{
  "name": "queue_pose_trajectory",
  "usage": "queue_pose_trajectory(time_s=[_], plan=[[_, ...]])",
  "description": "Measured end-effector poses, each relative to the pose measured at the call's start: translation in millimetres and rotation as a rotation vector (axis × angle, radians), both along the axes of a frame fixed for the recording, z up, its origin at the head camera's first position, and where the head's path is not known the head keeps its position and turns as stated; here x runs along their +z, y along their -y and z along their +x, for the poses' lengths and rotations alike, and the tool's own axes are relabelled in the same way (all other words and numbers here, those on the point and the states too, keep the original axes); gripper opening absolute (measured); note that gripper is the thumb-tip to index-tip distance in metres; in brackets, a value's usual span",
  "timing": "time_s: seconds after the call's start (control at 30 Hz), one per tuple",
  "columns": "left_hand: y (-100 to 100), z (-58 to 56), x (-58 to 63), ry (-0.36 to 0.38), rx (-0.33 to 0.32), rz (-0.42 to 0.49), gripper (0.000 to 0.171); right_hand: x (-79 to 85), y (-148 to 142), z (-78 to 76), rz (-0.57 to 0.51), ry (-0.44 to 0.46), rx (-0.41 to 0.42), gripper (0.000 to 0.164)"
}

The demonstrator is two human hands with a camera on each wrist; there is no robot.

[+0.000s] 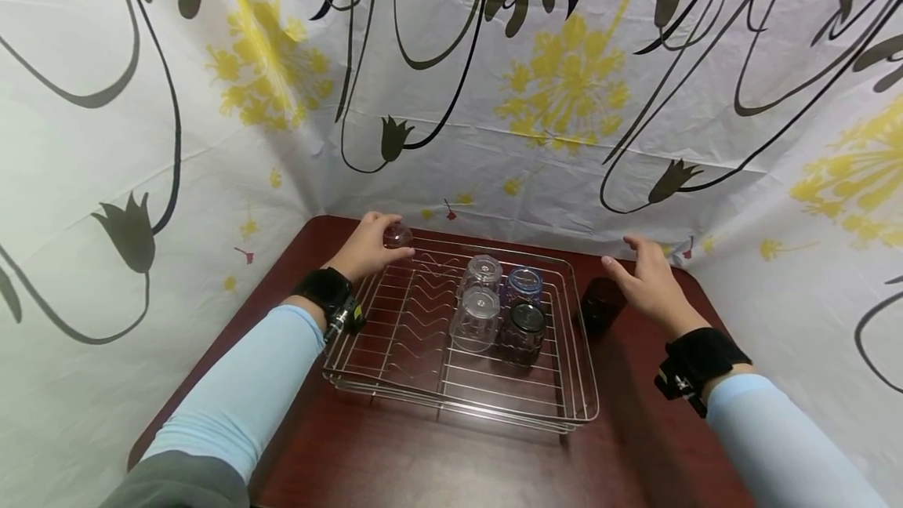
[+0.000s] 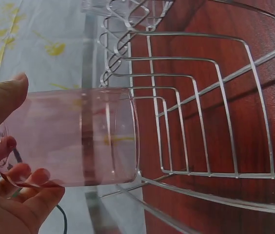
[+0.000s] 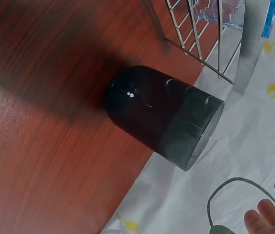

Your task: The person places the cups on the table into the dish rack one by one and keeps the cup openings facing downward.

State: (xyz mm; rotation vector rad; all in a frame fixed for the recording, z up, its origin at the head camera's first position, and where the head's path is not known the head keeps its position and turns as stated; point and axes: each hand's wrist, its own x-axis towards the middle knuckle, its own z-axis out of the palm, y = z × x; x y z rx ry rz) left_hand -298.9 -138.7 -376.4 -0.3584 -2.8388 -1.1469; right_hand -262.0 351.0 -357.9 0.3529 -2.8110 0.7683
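My left hand [image 1: 370, 243] holds a clear, pink-tinted drinking glass [image 2: 74, 141] at the far left corner of the wire rack [image 1: 416, 390]. In the left wrist view, thumb and fingers grip the glass near its base, with its rim towards the rack; whether the rim touches the wires I cannot tell. Over on the right, my right hand [image 1: 652, 284] hovers with fingers apart, holding nothing. Below it a dark, nearly black glass [image 3: 152, 112] stands on the table beside the rack, mouth up.
Upside down on the rack's right half stand two clear glasses [image 1: 476, 318], a blue-rimmed glass [image 1: 525, 282] and a dark grey glass [image 1: 524, 335]. The rack sits on a reddish-brown table [image 1: 339, 453]. A patterned white cloth [image 1: 451, 171] hangs behind and at both sides.
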Motion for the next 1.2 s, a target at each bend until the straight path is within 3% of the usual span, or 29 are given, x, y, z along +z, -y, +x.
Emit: queue_pose_trajectory(time_s=[0.47, 1.2], plan=[[-2.9, -10.4, -16.0, -0.013, -0.021, -0.22, 0.073, -14.9, -9.8, -1.5, 0.076, 0.008, -0.025, 0.079], [-1.4, -9.0, -19.9, 0.047, -0.021, -0.373, 0.074, -24.9, -23.4, 2.0, 0.22, 0.102, 0.011, 0.08]])
